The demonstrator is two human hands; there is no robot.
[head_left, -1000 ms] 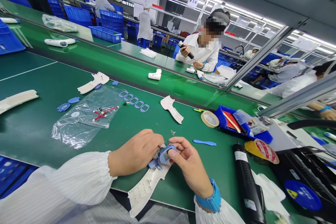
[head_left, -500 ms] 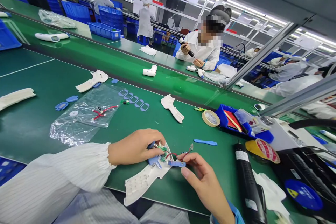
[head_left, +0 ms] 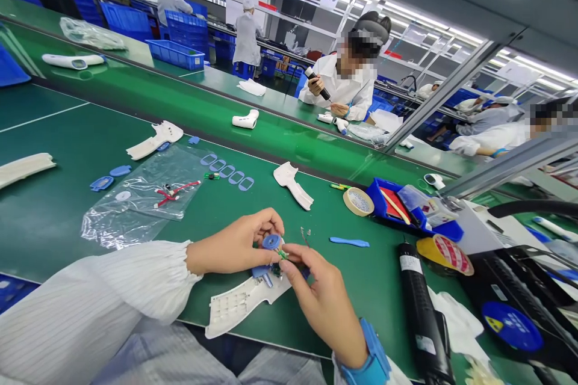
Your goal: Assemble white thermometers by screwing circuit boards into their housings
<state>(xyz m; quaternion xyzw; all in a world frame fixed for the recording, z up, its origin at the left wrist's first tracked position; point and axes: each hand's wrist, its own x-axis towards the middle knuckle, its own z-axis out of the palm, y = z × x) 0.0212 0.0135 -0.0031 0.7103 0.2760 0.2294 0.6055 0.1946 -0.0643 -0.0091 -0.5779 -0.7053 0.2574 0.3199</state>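
My left hand [head_left: 239,246] is closed on a round blue plastic part [head_left: 271,242], tilted so its disc-like face shows. Thumb and index finger of my right hand [head_left: 323,283] pinch at a small green circuit board [head_left: 283,254] just below that part. Under both hands a white thermometer-gun shell half [head_left: 232,307] lies with its ribbed inside up. A blue piece with a metallic cone [head_left: 268,278] sits in the shell, partly covered by my fingers. Thin wires with metal spring contacts [head_left: 306,232] stick up behind my right hand.
Another white shell half [head_left: 293,186] lies ahead, and a clear bag [head_left: 135,210] with red wires is at left. To the right are a blue pry tool [head_left: 349,242], tape roll [head_left: 359,201], blue bin [head_left: 383,207] and black electric screwdriver [head_left: 419,307]. A co-worker [head_left: 343,78] sits across the green belt.
My left hand has brought the round blue part up above the shell. My right hand has moved left from the wired blue piece to the small green board beside it.
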